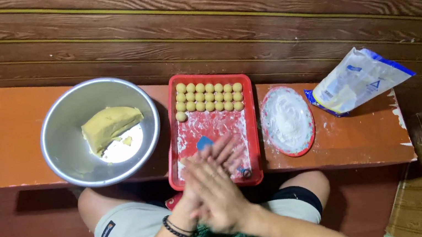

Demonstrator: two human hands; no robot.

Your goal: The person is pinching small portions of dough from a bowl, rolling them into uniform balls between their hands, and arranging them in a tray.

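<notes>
Both palms, right hand (216, 190) over left hand (217, 159), press flat together above the red tray (213, 135); anything between them is hidden. Light, even circling should suit rolling, to match the dough balls (209, 97).

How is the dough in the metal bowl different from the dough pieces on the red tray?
The dough in the metal bowl is one large, rough block, while the dough balls on the red tray are many small, round pieces. The block lies alone; the balls stand in neat rows. Both are pale yellow.
</notes>
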